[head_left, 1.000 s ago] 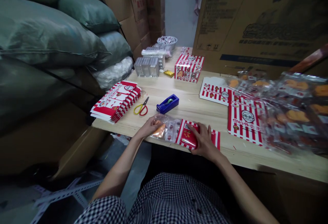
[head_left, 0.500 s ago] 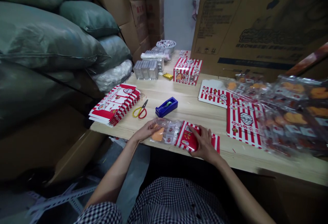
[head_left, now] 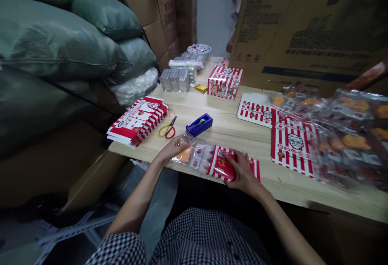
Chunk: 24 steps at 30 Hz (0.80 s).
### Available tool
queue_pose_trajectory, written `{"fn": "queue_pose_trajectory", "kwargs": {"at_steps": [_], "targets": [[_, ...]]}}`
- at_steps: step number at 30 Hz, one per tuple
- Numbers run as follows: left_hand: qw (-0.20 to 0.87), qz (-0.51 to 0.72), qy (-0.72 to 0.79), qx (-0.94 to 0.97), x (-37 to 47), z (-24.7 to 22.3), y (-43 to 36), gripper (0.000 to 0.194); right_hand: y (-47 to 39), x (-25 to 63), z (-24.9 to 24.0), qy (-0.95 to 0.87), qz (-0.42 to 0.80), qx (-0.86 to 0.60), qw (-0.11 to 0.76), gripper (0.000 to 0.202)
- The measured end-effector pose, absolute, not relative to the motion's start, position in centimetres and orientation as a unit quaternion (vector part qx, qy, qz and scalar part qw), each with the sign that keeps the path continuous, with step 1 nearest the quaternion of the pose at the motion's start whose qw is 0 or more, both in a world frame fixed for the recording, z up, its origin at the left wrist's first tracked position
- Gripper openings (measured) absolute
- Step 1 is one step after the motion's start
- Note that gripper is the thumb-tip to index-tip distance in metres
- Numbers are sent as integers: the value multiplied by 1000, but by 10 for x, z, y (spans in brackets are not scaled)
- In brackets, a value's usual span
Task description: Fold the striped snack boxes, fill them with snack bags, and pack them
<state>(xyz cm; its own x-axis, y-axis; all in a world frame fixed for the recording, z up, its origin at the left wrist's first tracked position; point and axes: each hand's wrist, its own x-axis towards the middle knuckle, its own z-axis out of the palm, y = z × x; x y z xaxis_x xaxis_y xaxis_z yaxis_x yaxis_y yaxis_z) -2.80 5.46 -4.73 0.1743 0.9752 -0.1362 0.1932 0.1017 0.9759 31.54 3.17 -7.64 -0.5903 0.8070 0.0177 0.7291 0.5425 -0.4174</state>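
My left hand (head_left: 174,148) has its fingers closed on the left end of a clear plastic packet (head_left: 197,154) with an orange piece inside. The packet's right end meets a red-and-white striped carton (head_left: 220,162). My right hand (head_left: 242,172) grips that carton, thumb and fingers bent over it near the table's front edge. Just beyond the packet sits a blue tape dispenser (head_left: 199,125). Scissors (head_left: 167,128) with yellow and red handles lie left of it.
Folded striped cartons (head_left: 138,121) are stacked at the left. An assembled striped box (head_left: 224,82) and clear plastic containers (head_left: 175,80) stand behind. Flat cartons (head_left: 292,141) and many filled clear packets (head_left: 351,135) cover the right side. A large cardboard box (head_left: 309,26) rises behind.
My left hand has moved slightly left with the packet's end, and more of the packet shows left of the carton. My right hand stays on the carton. The camera view has shifted slightly.
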Motion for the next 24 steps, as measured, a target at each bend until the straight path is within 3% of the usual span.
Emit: {"fn": "queue_pose_trajectory", "kwargs": {"at_steps": [7,16,19,24], "targets": [[604,350,525,486,-22,-49,60,47,29,312,-79,-880,204,-419,87,97],[589,408,526,459,49,-98,51,66,30,308,-84,-877,186,-431,102,97],[531,428,560,471,47,-98,42,72,31,307,-83,-867,177,-450,120,94],[448,410,607,513,22,-72,27,42,29,305,-81,-862,168,-456,148,99]]}}
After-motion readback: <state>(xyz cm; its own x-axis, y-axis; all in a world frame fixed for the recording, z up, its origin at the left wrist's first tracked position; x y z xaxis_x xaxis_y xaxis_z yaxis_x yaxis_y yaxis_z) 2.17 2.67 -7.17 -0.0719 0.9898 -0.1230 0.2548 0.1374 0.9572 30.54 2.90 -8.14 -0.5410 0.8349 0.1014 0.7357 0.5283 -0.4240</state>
